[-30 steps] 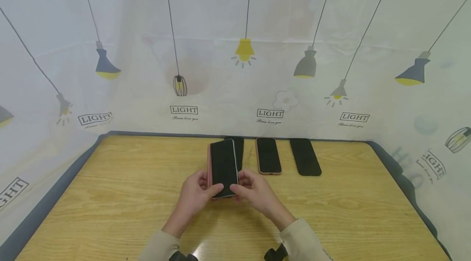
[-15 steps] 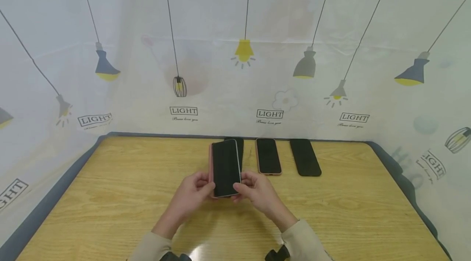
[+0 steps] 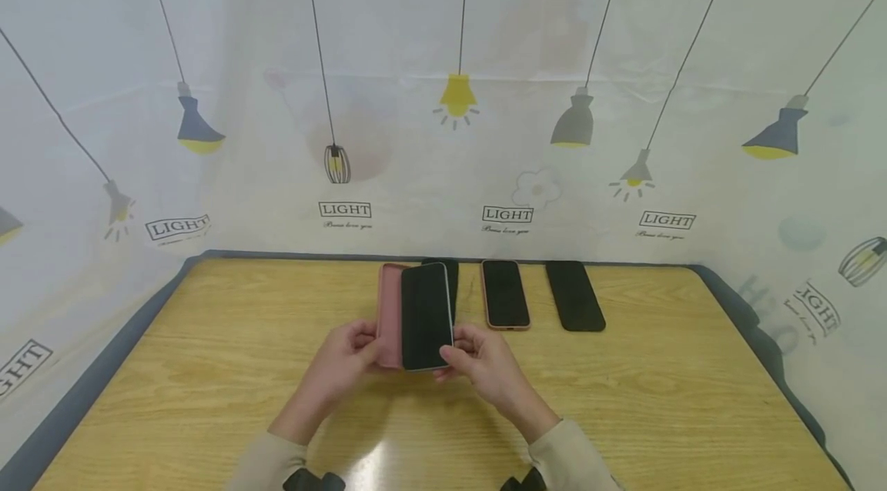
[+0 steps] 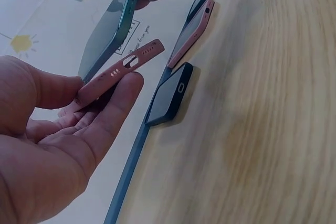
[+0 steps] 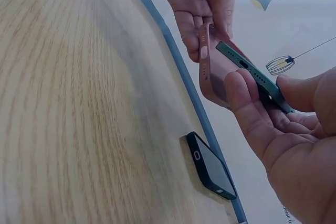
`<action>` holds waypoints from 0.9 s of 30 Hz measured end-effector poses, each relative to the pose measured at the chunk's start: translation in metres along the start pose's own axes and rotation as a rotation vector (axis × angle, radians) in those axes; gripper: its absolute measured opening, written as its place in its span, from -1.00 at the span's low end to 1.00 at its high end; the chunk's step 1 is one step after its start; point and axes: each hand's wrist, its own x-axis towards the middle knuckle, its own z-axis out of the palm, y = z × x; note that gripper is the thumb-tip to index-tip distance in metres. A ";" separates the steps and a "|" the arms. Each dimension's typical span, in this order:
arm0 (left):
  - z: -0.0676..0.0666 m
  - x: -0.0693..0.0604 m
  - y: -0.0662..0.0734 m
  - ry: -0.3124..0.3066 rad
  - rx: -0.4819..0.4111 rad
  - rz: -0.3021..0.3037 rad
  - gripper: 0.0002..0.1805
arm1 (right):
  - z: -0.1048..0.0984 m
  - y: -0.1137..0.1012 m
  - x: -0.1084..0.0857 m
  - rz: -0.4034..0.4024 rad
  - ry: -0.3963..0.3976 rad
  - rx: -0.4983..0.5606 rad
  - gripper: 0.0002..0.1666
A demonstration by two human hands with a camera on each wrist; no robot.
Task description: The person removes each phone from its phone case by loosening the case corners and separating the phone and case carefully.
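In the head view my left hand pinches a pink phone case by its lower left edge. My right hand holds a phone with a dark screen by its lower right edge. The phone overlaps the case's right part, and both are held above the table. The left wrist view shows the case's end with its port cutout between thumb and fingers. From the right wrist, the phone's green edge shows its port, tilted in front of the case's inner side.
Behind the held phone lies a dark phone, partly hidden. To its right lie a phone with a pink edge and a black phone, near the back edge of the wooden table. A printed curtain stands behind.
The pink case has come away from behind the phone toward the left with my left hand. The phone has shifted only slightly right, and the right hand stays on it.
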 end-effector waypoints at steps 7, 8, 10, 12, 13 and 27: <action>-0.012 0.007 -0.005 0.005 0.039 -0.006 -0.72 | -0.002 0.002 -0.003 -0.007 -0.012 0.023 -0.82; -0.015 0.008 -0.006 0.000 0.037 -0.004 -0.70 | -0.002 0.002 -0.003 -0.007 -0.014 0.026 -0.82; -0.019 0.010 -0.007 -0.006 0.023 -0.004 -0.68 | -0.001 0.003 -0.004 -0.008 -0.015 0.029 -0.82; -0.023 0.012 -0.007 -0.004 0.027 -0.011 -0.66 | -0.001 0.003 -0.004 -0.007 -0.015 0.029 -0.82; -0.025 0.013 -0.007 0.000 0.037 -0.017 -0.66 | 0.000 0.004 -0.005 -0.004 -0.015 0.032 -0.82; -0.049 0.028 -0.003 0.034 0.122 -0.039 -0.69 | 0.007 0.004 -0.009 0.044 0.003 0.056 -0.78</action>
